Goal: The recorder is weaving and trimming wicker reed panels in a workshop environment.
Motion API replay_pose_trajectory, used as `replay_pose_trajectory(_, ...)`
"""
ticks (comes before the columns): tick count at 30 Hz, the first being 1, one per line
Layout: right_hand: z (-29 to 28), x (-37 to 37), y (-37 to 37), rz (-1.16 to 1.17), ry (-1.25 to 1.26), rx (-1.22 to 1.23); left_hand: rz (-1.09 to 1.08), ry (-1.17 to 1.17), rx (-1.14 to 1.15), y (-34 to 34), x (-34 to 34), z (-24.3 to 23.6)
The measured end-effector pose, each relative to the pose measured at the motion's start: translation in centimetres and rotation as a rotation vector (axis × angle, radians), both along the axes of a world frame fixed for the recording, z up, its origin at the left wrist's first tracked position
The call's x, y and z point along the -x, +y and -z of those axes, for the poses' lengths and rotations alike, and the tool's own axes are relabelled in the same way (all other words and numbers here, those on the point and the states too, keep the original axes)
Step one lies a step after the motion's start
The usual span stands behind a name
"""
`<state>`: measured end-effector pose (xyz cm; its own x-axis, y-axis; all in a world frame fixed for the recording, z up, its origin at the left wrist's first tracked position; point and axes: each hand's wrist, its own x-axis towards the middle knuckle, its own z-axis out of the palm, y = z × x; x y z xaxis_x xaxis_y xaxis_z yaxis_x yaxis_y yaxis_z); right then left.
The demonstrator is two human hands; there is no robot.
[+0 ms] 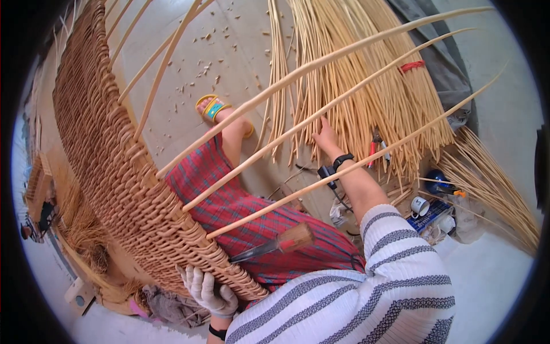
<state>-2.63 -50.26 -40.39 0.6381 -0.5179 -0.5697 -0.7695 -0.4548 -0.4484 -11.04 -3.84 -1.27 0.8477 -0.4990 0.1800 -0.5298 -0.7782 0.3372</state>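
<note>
A large woven wicker panel [109, 149] slants down the left side, with long pale rods [321, 123] sticking out of its edge. My left hand [209, 291], in a whitish glove, rests on the weave near its lower end, fingers slightly apart. A metal tool with a wooden handle [295, 238] lies across my lap, its blade reaching the panel's edge. My bare right hand [326, 139] is stretched forward to a big heap of loose rods [355, 86]. Its index finger is extended and the thumb stands apart; no rod shows in its grasp.
Red-handled cutters [372, 152] lie by the rod ends. A white mug [419, 206], a blue round object [436, 180] and plastic bags [468, 223] stand to the right. Another rod bundle [492, 183] lies beyond them. Short cuttings [203, 70] litter the floor near my sandalled foot [215, 108].
</note>
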Motion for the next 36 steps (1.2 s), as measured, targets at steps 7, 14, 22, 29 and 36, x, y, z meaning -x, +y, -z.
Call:
replay_pose_trajectory(7, -2.1, -4.3, 10.5, -0.092, -0.011, -0.036, -0.003, -0.058, 0.01, 0.1, 0.5, 0.5)
replay_pose_trajectory(14, -2.9, -3.8, 12.3, -0.234, -0.023, -0.095, -0.031, -0.049, 0.003, 0.4, 0.7, 0.6)
replay_pose_trajectory(22, -0.7, 2.4, 7.8, -0.249, -0.149, -0.287, -0.033, -0.044, 0.022, 0.8, 0.7, 0.8)
replay_pose_trajectory(29, 1.9, 6.8, 11.5, -0.563, 0.291, -0.748, -0.032, -0.021, 0.005, 0.6, 0.6, 0.1)
replay_pose_trajectory(36, 8.1, 9.6, 14.2, -0.375, 0.24, -0.804, -0.002, 0.003, 0.08, -0.7, -0.3, 0.8)
